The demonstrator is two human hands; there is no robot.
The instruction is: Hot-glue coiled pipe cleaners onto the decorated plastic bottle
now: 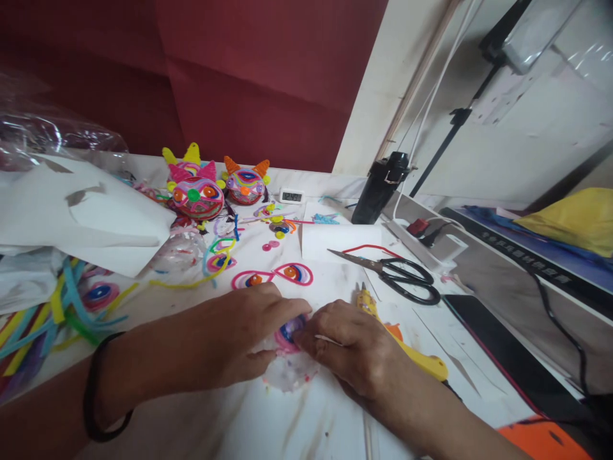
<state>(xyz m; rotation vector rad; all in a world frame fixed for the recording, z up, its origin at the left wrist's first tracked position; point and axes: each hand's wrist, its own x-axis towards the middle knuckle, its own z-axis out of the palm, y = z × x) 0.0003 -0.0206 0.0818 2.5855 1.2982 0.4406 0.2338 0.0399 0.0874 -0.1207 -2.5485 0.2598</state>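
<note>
A dark red wall (249, 70) stands behind the white worktop (297, 415), lit by soft daylight. To the right rises a pale cream panel (378, 83), with a black stand (454, 121) leaning against a whitish surface beside it.

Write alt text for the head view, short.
Two bare hands meet over a pink and blue coiled piece on a white table, the left hand and right hand both pinching it. A yellow glue gun lies behind the right hand, black scissors beyond, and two colourful horned masks at the back.
</note>
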